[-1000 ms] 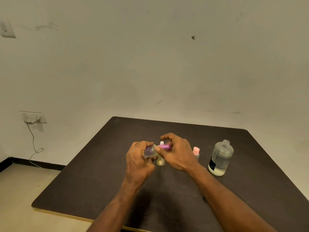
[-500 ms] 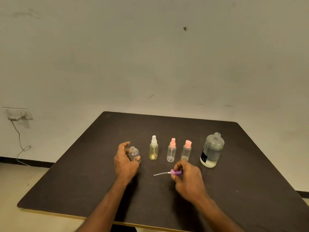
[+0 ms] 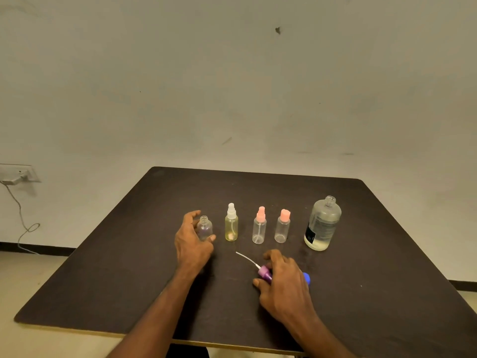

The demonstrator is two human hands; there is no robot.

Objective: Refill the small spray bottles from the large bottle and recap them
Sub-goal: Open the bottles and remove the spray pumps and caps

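The small open bottle (image 3: 205, 227) stands upright on the dark table (image 3: 374, 254), and the left hand (image 3: 192, 244) is curled around it, thumb at the near side of its base, fingers behind — a loose steadying hold, clamped lightly on the bottle. Its threaded neck is bare. Over to the right hand (image 3: 284, 285): it has come down to the tabletop and its fingers are closed on the purple spray cap (image 3: 265, 273), laying it on its side with the white dip tube (image 3: 246, 259) pointing away toward the row of bottles. 1 second ago both hands were together up in the air, twisting that cap off; half a second ago they had parted, bottle going down left, cap coming down right. Now the cap sits nearer the table's front edge than it did then — that bottle is uncapped and ready to take liquid.

A blue cap (image 3: 306, 277) peeks out just behind the right hand, most likely the large bottle's own lid.

Moving outward: 3 more small bottles stand in a line to the right of the open one — the yellowish bottle (image 3: 231, 226) with a white sprayer, then 2 clear bottles (image 3: 259, 228) with pink tops, all capped. At the far right, the large bottle (image 3: 322, 226) stands open and holds liquid only low down. My read: the pour comes next, with the right hand free once it lets go of the cap.
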